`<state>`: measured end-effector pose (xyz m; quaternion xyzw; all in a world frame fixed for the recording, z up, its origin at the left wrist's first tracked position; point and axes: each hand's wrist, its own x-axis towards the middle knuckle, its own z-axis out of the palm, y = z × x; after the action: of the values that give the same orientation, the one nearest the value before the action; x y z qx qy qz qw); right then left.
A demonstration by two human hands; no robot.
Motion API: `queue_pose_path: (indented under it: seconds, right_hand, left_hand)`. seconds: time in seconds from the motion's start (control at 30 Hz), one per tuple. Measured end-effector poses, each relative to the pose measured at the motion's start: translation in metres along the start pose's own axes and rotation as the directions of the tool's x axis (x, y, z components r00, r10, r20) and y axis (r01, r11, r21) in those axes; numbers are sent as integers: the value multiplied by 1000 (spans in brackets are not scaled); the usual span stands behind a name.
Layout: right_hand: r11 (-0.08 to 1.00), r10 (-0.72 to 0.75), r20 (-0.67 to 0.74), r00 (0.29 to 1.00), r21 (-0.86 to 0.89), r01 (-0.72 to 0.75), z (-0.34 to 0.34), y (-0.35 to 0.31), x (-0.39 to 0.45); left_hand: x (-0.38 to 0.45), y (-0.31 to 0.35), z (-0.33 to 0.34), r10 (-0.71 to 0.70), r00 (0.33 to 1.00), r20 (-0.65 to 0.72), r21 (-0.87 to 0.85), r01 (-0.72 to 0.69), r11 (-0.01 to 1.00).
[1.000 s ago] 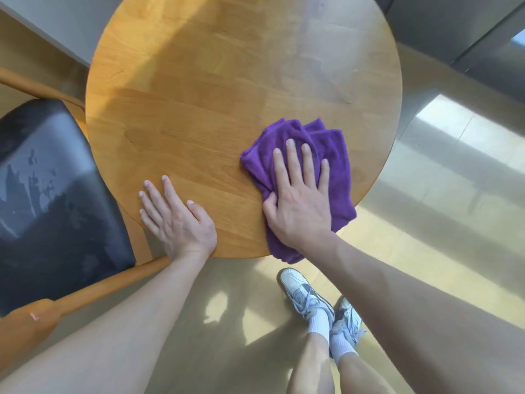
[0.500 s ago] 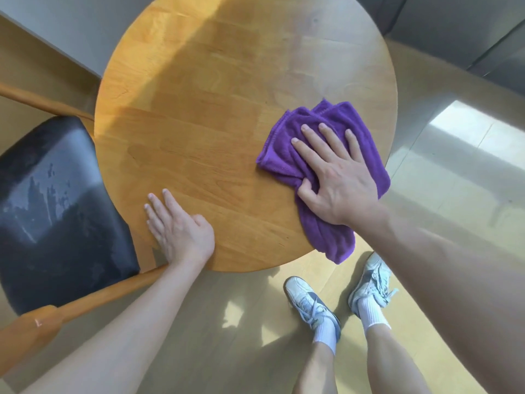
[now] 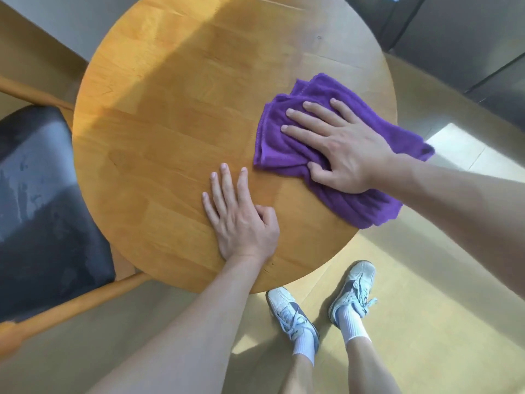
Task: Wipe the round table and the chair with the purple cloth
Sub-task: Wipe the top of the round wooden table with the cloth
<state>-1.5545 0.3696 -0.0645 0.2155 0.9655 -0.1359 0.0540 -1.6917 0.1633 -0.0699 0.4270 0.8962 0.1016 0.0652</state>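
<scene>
The round table [image 3: 181,115] fills the middle of the view, its wooden top half in sunlight. Off its left edge stands the chair [image 3: 42,200], its black padded seat scuffed and its wooden frame running under the table's near-left rim. Below the table's near edge, two white sneakers [image 3: 295,317] stand on the pale floor [image 3: 426,308]. Beyond the table's far right edge rise grey cabinet fronts [image 3: 460,38].

The purple cloth [image 3: 287,146] lies bunched on the table's right side, one corner hanging past the right rim and another past the near-right rim. The right hand [image 3: 338,146] presses flat on it, fingers straight and spread, thumb tucked against the cloth's near fold. The left hand [image 3: 238,217] rests flat on bare wood near the table's near edge, just left of the cloth, holding nothing.

Compared with half a second ago, the right hand and cloth sit closer to the table's right rim, and the left hand lies further in from the near edge, nearer the cloth.
</scene>
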Motion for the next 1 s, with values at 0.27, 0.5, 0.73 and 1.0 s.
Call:
queue_pose_path:
  seconds: [0.27, 0.5, 0.73, 1.0]
  right_hand:
    - [775, 630, -156, 761, 198, -601, 7, -61, 20]
    - [998, -46, -44, 998, 51, 49, 11, -54, 2]
    - [991, -117, -53, 992, 65, 121, -9, 3, 45]
    - [876, 466, -146, 872, 211, -433, 6, -63, 39]
  left_hand:
    - [1, 2, -3, -15, 1000, 11, 20, 15, 1000]
    - [0, 1, 0, -3, 1000, -1, 49, 3, 999]
    - [2, 3, -2, -20, 1000, 10, 48, 19, 999]
    - [0, 2, -2, -18, 999, 36, 64, 15, 998]
